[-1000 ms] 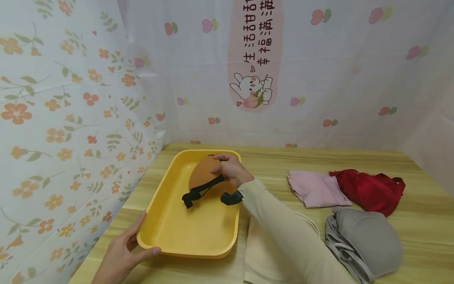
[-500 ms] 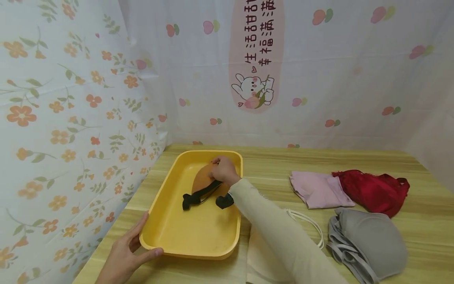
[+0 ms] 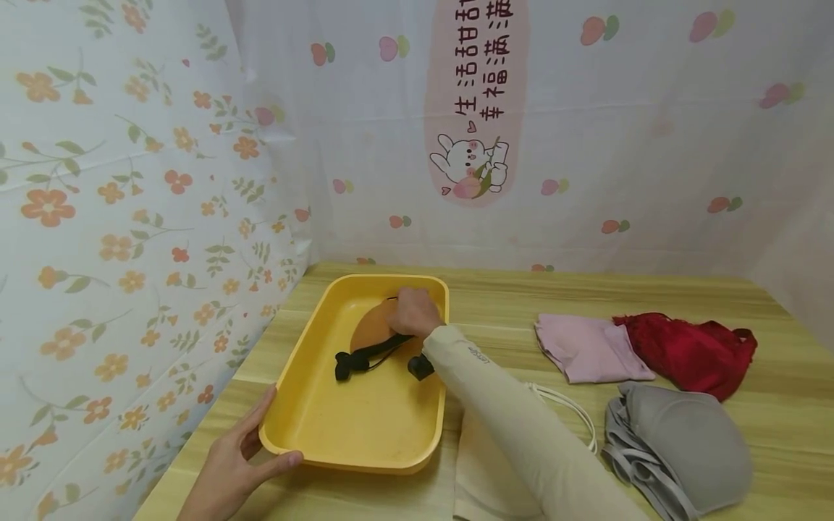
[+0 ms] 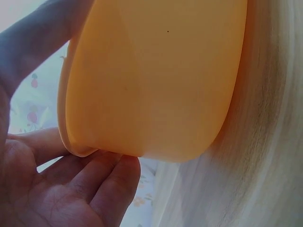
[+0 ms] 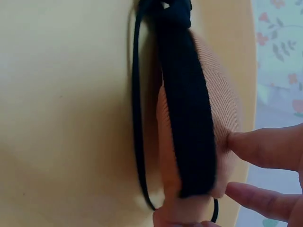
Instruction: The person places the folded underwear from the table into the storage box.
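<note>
In the head view, a deep yellow tray stands at the left of the table. My left hand grips its near left corner, thumb on the front rim and fingers along the side. The left wrist view shows the fingers against the outer wall. Inside the tray's far part, my right hand holds a folded tan bra with black straps. In the right wrist view its ribbed fabric bulges beside a wide black band, with fingertips at its edge. The right hand partly hides the bra in the head view.
Right of the tray lie a folded pink cloth, a red lacy bra and a grey folded cup-shaped garment. A cream cloth bag with a white cord lies under the right sleeve. Patterned curtains hang left and behind.
My right hand has moved lower in the tray with the bra, its fingers now turned more downward. The left hand keeps its grip on the corner. The head view has shifted slightly.
</note>
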`<state>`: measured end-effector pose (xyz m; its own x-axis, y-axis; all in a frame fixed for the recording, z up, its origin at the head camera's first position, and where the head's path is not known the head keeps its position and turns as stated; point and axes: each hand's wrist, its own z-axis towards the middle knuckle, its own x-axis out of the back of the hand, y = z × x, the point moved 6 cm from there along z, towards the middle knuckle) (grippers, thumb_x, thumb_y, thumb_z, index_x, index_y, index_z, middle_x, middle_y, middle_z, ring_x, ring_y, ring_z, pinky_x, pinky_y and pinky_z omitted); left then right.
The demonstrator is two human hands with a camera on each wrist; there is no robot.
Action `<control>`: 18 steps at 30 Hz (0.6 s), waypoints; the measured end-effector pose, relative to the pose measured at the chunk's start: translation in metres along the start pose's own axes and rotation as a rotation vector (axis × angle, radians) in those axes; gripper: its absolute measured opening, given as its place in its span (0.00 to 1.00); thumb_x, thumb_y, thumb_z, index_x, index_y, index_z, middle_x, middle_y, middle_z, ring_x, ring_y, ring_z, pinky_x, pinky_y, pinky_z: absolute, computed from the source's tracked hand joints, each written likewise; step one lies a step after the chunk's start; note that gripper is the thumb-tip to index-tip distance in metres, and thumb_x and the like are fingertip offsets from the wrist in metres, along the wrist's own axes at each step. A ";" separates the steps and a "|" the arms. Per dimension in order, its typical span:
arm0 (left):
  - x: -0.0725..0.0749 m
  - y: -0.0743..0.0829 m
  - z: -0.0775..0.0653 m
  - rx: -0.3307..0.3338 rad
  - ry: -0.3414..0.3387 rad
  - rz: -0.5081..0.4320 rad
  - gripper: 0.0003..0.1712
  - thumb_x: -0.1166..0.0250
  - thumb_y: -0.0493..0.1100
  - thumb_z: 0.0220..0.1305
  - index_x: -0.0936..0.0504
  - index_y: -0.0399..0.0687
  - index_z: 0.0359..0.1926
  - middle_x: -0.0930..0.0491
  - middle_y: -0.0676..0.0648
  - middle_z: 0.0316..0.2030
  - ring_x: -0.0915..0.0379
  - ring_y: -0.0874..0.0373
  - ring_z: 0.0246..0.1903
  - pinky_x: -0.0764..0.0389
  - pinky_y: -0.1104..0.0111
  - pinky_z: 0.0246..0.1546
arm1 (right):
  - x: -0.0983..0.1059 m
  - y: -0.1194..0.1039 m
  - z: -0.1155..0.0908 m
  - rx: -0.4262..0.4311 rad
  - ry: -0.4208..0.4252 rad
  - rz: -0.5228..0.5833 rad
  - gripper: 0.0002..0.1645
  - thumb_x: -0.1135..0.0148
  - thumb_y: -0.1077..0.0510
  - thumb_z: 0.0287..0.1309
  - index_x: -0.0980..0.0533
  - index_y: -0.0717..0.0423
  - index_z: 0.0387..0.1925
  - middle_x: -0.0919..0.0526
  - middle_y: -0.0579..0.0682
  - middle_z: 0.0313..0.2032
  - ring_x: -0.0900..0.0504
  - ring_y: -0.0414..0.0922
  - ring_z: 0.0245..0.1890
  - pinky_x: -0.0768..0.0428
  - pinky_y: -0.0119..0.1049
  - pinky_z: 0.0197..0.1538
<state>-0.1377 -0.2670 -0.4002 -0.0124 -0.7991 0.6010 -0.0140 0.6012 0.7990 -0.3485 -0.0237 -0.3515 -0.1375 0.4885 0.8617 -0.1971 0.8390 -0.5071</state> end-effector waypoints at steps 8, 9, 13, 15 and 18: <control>0.001 0.001 -0.001 -0.018 0.018 0.019 0.59 0.24 0.50 0.58 0.52 0.49 0.80 0.48 0.39 0.79 0.35 0.49 0.68 0.27 0.89 0.54 | 0.001 0.006 0.002 0.001 -0.012 -0.042 0.16 0.42 0.60 0.61 0.31 0.52 0.17 0.30 0.53 0.27 0.34 0.46 0.25 0.33 0.36 0.25; 0.001 0.001 -0.001 -0.014 0.018 0.023 0.59 0.24 0.50 0.57 0.52 0.48 0.80 0.48 0.39 0.79 0.34 0.48 0.68 0.27 0.88 0.54 | 0.002 0.006 0.002 0.005 -0.013 -0.044 0.19 0.42 0.60 0.60 0.33 0.51 0.15 0.33 0.51 0.23 0.36 0.45 0.23 0.34 0.35 0.23; 0.000 0.001 -0.001 -0.012 0.004 0.015 0.59 0.25 0.50 0.59 0.53 0.49 0.80 0.49 0.38 0.79 0.34 0.40 0.69 0.22 0.83 0.56 | 0.003 0.006 0.003 0.016 -0.031 -0.033 0.24 0.41 0.61 0.59 0.39 0.49 0.11 0.44 0.45 0.15 0.44 0.42 0.18 0.42 0.33 0.19; -0.001 0.000 -0.001 -0.008 -0.007 0.005 0.58 0.26 0.50 0.60 0.53 0.49 0.81 0.50 0.38 0.79 0.34 0.39 0.69 0.21 0.82 0.56 | 0.003 0.006 0.003 0.018 -0.037 -0.030 0.25 0.39 0.61 0.58 0.40 0.49 0.11 0.47 0.44 0.14 0.48 0.41 0.17 0.46 0.32 0.19; -0.001 0.000 0.000 0.008 -0.016 0.000 0.58 0.26 0.50 0.60 0.54 0.50 0.81 0.51 0.38 0.79 0.35 0.39 0.69 0.24 0.86 0.55 | 0.003 0.006 0.003 0.034 -0.049 -0.023 0.27 0.38 0.61 0.58 0.42 0.49 0.10 0.51 0.43 0.14 0.53 0.40 0.16 0.51 0.32 0.19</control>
<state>-0.1372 -0.2658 -0.4009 -0.0285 -0.7993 0.6002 -0.0222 0.6008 0.7991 -0.3530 -0.0176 -0.3518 -0.1797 0.4562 0.8715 -0.2332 0.8410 -0.4883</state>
